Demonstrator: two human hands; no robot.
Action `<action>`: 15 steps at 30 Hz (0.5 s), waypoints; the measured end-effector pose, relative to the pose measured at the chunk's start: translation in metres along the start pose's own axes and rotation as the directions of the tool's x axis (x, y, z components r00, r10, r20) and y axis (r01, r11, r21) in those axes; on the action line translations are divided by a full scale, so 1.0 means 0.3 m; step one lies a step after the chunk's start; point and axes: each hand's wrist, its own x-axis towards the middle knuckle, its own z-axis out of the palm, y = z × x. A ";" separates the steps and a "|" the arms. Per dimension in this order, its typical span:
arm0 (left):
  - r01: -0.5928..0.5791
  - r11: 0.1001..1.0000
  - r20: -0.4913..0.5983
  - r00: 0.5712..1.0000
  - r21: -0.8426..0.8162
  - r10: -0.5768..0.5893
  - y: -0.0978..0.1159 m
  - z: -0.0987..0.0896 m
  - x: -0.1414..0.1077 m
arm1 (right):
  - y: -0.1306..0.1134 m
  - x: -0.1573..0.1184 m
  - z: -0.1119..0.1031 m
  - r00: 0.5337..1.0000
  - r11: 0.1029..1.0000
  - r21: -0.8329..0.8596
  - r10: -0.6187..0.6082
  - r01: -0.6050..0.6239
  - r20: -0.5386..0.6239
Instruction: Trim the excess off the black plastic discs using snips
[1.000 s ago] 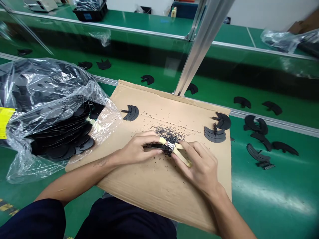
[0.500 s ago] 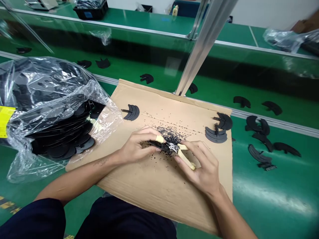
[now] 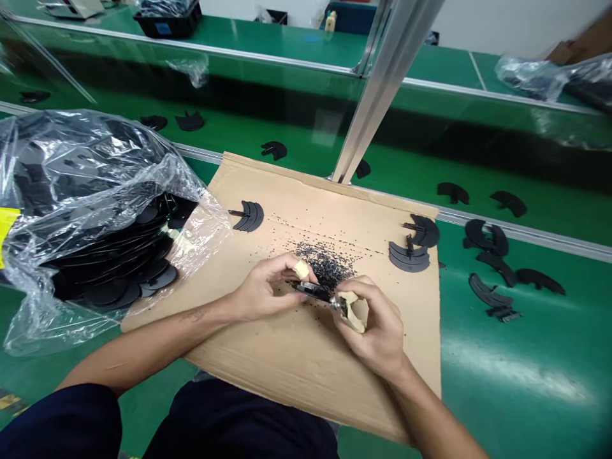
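My left hand [image 3: 268, 287] pinches a dark plastic part [image 3: 313, 291] between thumb and forefinger; a pale yellow wrap covers one fingertip. My right hand [image 3: 375, 322] is closed around pliers with pale yellow handles [image 3: 354, 312]. The metal head of the pliers touches the right end of the dark part. Beneath and behind lies a pile of small black bits [image 3: 327, 261] on a cardboard sheet [image 3: 287, 376]. Curved black pieces rest on the cardboard, one at the left [image 3: 248, 216] and two at the right, the nearer one [image 3: 408, 257] partly beside the other [image 3: 424, 231].
A clear plastic bag [image 3: 95, 172] full of black parts lies at the left, over the cardboard's edge. Several curved black pieces lie on the green table [image 3: 507, 357] at the right and behind. A metal post [image 3: 377, 105] rises behind the cardboard.
My right hand has shifted a little left and turned the pliers, whose handles are now closer together. My left hand still holds the dark part, now tilted differently. The view has shifted slightly.
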 end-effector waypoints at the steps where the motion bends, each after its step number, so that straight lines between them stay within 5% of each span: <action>1: -0.054 0.995 0.016 0.998 0.080 0.053 -0.003 0.002 -0.002 | -0.001 -0.004 0.003 0.999 0.999 -0.022 -0.039 0.040 0.010; 6: -0.246 0.911 0.125 0.968 0.331 0.216 -0.022 0.001 -0.008 | -0.015 -0.011 -0.004 0.988 0.989 -0.032 -0.139 0.142 0.069; 12: -0.167 0.942 0.014 0.985 0.290 0.170 -0.013 -0.026 0.009 | 0.019 0.010 -0.037 0.996 0.992 -0.127 0.016 -0.027 -0.088; 15: -0.162 0.953 -0.002 0.986 0.255 0.168 -0.006 -0.037 0.015 | 0.043 0.021 -0.051 0.998 0.972 -0.233 -0.021 0.008 -0.053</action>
